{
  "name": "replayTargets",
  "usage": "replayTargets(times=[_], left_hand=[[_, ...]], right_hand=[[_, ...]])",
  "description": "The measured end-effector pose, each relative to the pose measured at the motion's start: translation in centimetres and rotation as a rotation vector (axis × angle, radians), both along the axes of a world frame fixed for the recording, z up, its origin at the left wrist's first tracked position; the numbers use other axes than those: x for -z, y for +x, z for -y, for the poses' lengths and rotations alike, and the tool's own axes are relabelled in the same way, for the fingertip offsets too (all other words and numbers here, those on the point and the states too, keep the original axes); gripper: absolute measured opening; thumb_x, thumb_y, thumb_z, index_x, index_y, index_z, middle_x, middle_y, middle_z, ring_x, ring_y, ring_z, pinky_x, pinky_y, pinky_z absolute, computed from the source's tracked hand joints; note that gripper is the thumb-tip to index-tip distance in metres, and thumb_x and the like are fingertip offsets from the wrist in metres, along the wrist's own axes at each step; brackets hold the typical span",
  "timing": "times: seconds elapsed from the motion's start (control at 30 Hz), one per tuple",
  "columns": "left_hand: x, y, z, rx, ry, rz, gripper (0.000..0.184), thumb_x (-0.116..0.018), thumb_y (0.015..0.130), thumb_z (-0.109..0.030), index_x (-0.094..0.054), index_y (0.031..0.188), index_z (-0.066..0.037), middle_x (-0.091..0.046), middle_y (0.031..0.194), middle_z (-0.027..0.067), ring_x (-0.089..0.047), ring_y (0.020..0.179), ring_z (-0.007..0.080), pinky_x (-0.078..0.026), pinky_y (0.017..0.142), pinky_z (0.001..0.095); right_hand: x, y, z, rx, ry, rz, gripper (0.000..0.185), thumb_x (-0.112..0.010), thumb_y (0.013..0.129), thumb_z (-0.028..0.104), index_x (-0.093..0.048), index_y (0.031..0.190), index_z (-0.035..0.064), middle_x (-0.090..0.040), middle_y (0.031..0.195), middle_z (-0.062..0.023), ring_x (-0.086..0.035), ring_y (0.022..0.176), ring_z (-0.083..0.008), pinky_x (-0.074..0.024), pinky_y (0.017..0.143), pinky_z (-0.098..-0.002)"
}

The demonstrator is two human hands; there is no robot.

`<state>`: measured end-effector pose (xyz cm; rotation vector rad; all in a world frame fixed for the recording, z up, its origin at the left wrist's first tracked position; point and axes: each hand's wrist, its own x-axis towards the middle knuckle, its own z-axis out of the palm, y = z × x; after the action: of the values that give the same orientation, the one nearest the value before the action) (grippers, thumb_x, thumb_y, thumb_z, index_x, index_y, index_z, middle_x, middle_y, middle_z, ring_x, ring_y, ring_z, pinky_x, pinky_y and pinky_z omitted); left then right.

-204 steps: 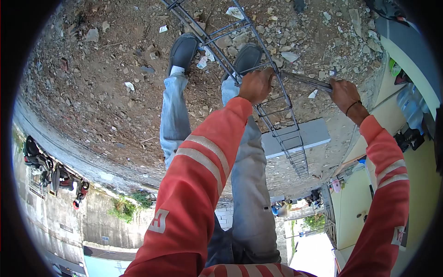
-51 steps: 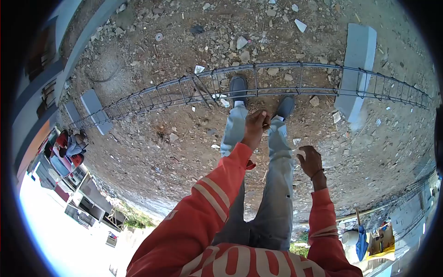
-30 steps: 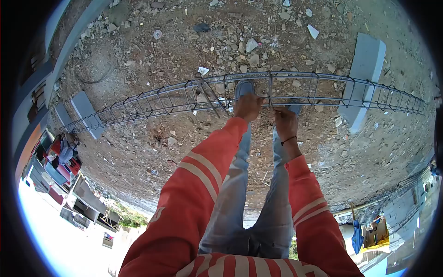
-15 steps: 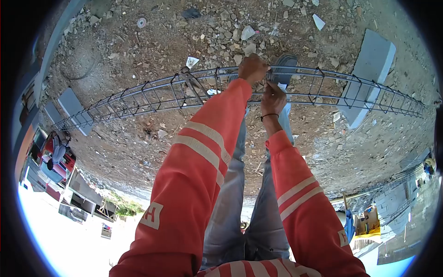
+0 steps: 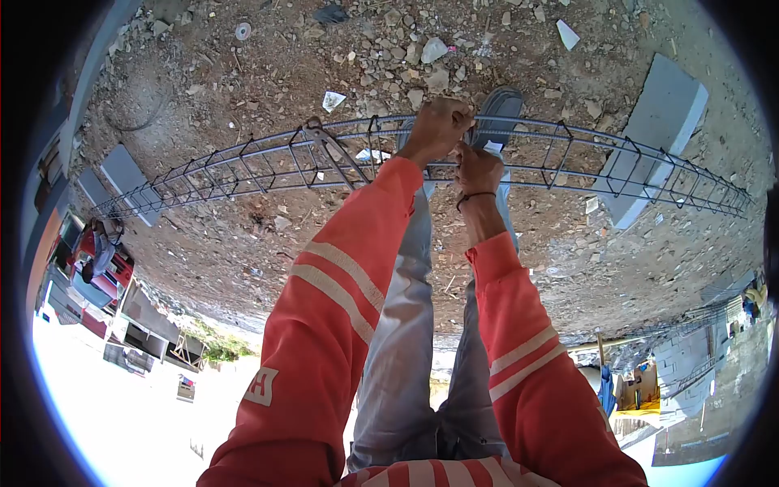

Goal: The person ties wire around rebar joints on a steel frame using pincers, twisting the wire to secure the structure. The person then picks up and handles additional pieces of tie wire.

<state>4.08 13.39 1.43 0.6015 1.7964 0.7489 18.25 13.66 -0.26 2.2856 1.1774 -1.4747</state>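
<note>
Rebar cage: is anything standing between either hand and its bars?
Nothing visible: the left hand is at the far side of the rebar cage, the right hand close beside it. The pincers rest on the cage farther left, not between.

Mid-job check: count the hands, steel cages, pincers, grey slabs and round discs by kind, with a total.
Hands: 2 (left hand, right hand)
Steel cage: 1
Pincers: 1
Grey slabs: 3 (right slab, left slab, far-left slab)
Round disc: 1
Total: 8
</note>
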Motion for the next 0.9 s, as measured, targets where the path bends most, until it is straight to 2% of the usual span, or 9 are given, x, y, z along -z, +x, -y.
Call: replayTargets(times=[0.23,0.3,0.4,0.47,0.57,0.63,0.7,0.8,0.9], left_hand=[[0.8,1.6,0.6,-0.135,0.016,-0.037,0.017,-0.059,0.087,-0.019,-0.07,0.084,-0.006,-0.071,0.082,0.014,-0.069,0.079,0.0326,-0.053,0.071,0.0422],[0.7,1.2,0.2,-0.089,-0.104,-0.041,0.019,-0.058,0.088,-0.02,-0.07,0.086,-0.006,-0.071,0.083,0.0138,-0.069,0.08,0.0325,-0.054,0.073,0.0427],[0.4,1.0,-0.3,-0.08,-0.252,0.011,0.019,-0.058,0.087,-0.022,-0.071,0.088,-0.007,-0.071,0.083,0.0135,-0.069,0.08,0.0326,-0.054,0.075,0.043],[0.5,1.1,0.1,-0.084,-0.185,0.003,0.019,-0.059,0.087,-0.022,-0.072,0.088,-0.008,-0.071,0.084,0.013,-0.069,0.08,0.0323,-0.054,0.075,0.0427],[0.5,1.1,0.7,-0.073,-0.082,-0.008,0.017,-0.061,0.088,-0.021,-0.071,0.091,-0.007,-0.071,0.086,0.0122,-0.069,0.082,0.0291,-0.053,0.076,0.0399],[0.7,1.2,1.0,-0.057,-0.041,-0.004,0.017,-0.062,0.089,-0.02,-0.071,0.092,-0.005,-0.071,0.088,0.0118,-0.069,0.084,0.0262,-0.052,0.076,0.0375],[1.1,1.4,1.0,-0.025,-0.004,-0.033,0.015,-0.062,0.088,-0.017,-0.068,0.094,-0.004,-0.07,0.088,0.0121,-0.068,0.086,0.0281,-0.051,0.076,0.0397],[0.9,1.9,1.1,-0.015,0.125,-0.174,0.012,-0.06,0.088,-0.012,-0.062,0.097,-0.005,-0.069,0.088,0.0128,-0.067,0.088,0.0316,-0.051,0.077,0.0428],[0.9,1.4,0.9,0.113,0.059,-0.082,0.01,-0.058,0.089,-0.009,-0.056,0.098,-0.006,-0.068,0.087,0.0145,-0.065,0.086,0.0362,-0.051,0.074,0.0463]], right_hand=[[-3.8,1.0,-11.5,-0.705,-0.21,-0.344,0.026,-0.069,0.074,0.025,-0.073,0.075,-0.0002,-0.064,0.057,-0.0137,-0.057,0.052,-0.0236,-0.0451,0.055,-0.0381],[-4.2,-0.1,-11.8,-0.76,-0.186,-0.369,0.025,-0.068,0.074,0.024,-0.072,0.073,-0.0009,-0.063,0.058,-0.0138,-0.059,0.054,-0.0218,-0.0459,0.056,-0.0371],[-4.9,-1.2,-11.5,-0.809,-0.11,-0.269,0.022,-0.067,0.075,0.022,-0.073,0.075,0.0015,-0.067,0.064,-0.016,-0.065,0.06,-0.0272,-0.0492,0.06,-0.0399],[-4.9,-1.8,-11.7,-0.99,0.083,-0.163,0.019,-0.067,0.076,0.022,-0.075,0.079,0.0051,-0.069,0.073,-0.0183,-0.069,0.073,-0.0349,-0.053,0.068,-0.0435],[-2.9,-2.8,-12.8,-1.072,0.123,-0.074,0.018,-0.069,0.078,0.024,-0.076,0.085,0.0089,-0.071,0.084,-0.0196,-0.068,0.086,-0.0392,-0.0545,0.077,-0.0455],[-1.8,-3.7,-13.9,-1.116,0.041,-0.016,0.02,-0.071,0.079,0.027,-0.076,0.088,0.0097,-0.071,0.095,-0.0195,-0.068,0.092,-0.0375,-0.055,0.082,-0.0436],[-0.3,-4.4,-15.0,-1.391,-0.055,-0.037,0.02,-0.073,0.078,0.027,-0.076,0.09,0.0114,-0.07,0.102,-0.0193,-0.068,0.096,-0.0358,-0.0545,0.084,-0.0438],[3.6,-4.0,-14.5,-1.512,-0.085,-0.005,0.023,-0.077,0.075,0.028,-0.076,0.092,0.0128,-0.07,0.103,-0.0171,-0.068,0.098,-0.0342,-0.0545,0.085,-0.0431],[4.9,-3.0,-14.7,-1.555,-0.103,-0.095,0.026,-0.078,0.074,0.027,-0.074,0.092,0.0092,-0.071,0.098,-0.0182,-0.069,0.093,-0.0351,-0.0554,0.08,-0.0426]])
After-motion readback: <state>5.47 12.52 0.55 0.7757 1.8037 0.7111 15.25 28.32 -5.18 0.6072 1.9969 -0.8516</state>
